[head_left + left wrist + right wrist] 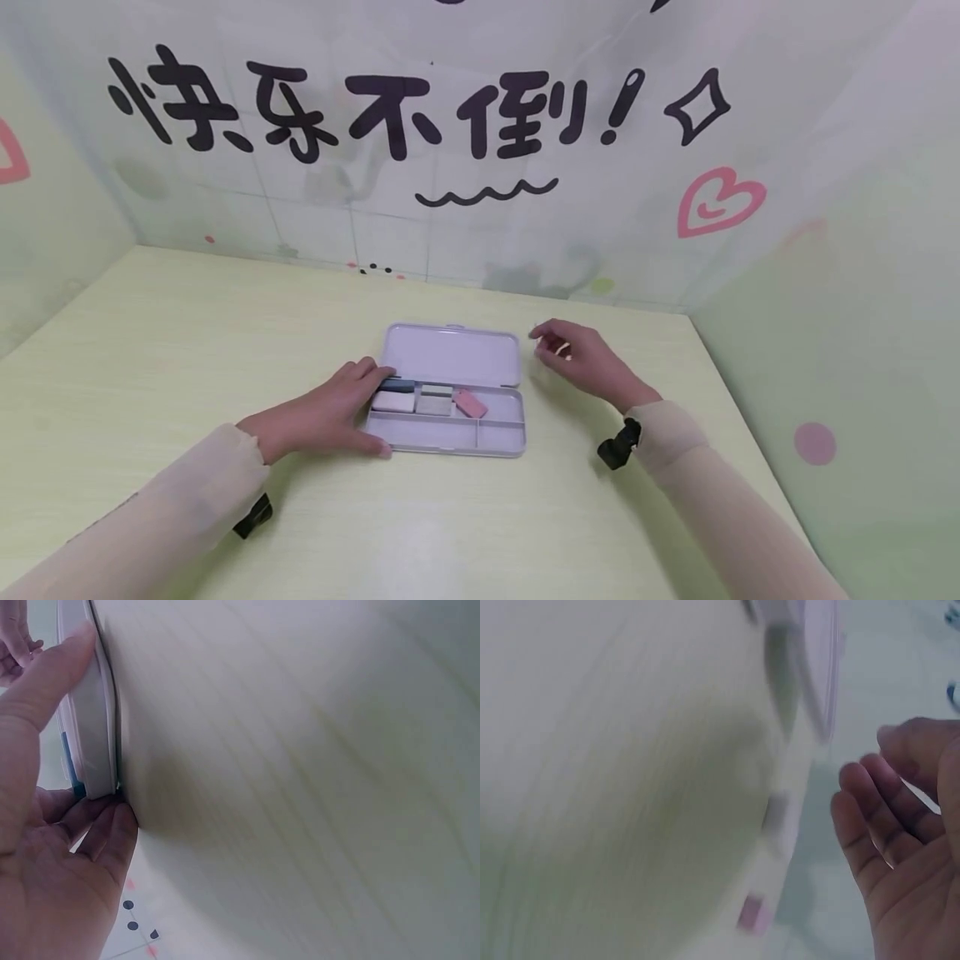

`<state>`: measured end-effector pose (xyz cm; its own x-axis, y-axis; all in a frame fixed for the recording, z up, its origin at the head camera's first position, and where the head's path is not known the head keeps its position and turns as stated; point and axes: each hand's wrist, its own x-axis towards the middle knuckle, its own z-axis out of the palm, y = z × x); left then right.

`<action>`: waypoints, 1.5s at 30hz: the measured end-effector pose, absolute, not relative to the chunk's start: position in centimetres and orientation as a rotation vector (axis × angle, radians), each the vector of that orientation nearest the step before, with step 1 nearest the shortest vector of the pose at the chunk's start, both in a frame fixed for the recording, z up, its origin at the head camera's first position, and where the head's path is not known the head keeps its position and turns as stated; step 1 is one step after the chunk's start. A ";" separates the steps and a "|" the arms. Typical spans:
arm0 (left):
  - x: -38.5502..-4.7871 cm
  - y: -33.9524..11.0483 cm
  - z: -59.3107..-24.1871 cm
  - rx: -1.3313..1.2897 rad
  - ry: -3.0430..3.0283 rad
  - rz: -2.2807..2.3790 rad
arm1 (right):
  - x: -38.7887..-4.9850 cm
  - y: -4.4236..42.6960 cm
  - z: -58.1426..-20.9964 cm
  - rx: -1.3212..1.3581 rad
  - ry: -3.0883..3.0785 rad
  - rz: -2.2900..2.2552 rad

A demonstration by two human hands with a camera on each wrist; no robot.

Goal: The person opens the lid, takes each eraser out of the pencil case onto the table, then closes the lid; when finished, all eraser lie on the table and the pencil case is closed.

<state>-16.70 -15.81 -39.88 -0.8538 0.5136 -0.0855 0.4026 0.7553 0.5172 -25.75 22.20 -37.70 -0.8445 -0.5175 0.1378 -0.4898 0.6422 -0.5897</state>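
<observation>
A pale lilac pencil case [427, 432] lies on the table with its lid [452, 354] folded back. My left hand [330, 412] holds its left end, thumb at the front edge and fingers at the back corner. Inside the case are a tilted pink eraser-like block [471, 404], a white block [393, 402], a grey block [433, 406], a smaller pale block [437, 390] and a dark blue-grey piece [397, 386]. To the right of the lid, my right hand [585, 358] hovers with loosely bent fingers; the right wrist view shows nothing held.
In the right wrist view, a blurred whitish block [780, 823] and a small pink block [753, 913] sit on the table near the right hand. A printed wall covering [480, 242] rises behind the table [420, 525], with side walls left and right.
</observation>
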 end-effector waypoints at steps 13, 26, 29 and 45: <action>-16.5 -16.1 -39.6 0.712 2.741 0.742 | -21.9 15.6 -36.7 -1.134 2.478 -0.671; -16.5 -16.1 -39.9 0.721 2.738 0.738 | -21.9 14.3 -37.0 -1.209 2.465 -0.503; -16.5 -16.1 -39.9 0.724 2.735 0.744 | -22.0 14.4 -36.9 -1.232 2.455 -0.497; -16.5 -15.5 -39.3 0.750 2.731 0.751 | -22.3 14.5 -37.0 -1.232 2.457 -0.464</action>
<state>-16.49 -15.53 -39.35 -0.8482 0.5255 -0.0662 0.4178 0.7406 0.5263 -22.31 14.53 -36.98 -0.5594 -0.8127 -0.1629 -0.6974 0.5677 -0.4375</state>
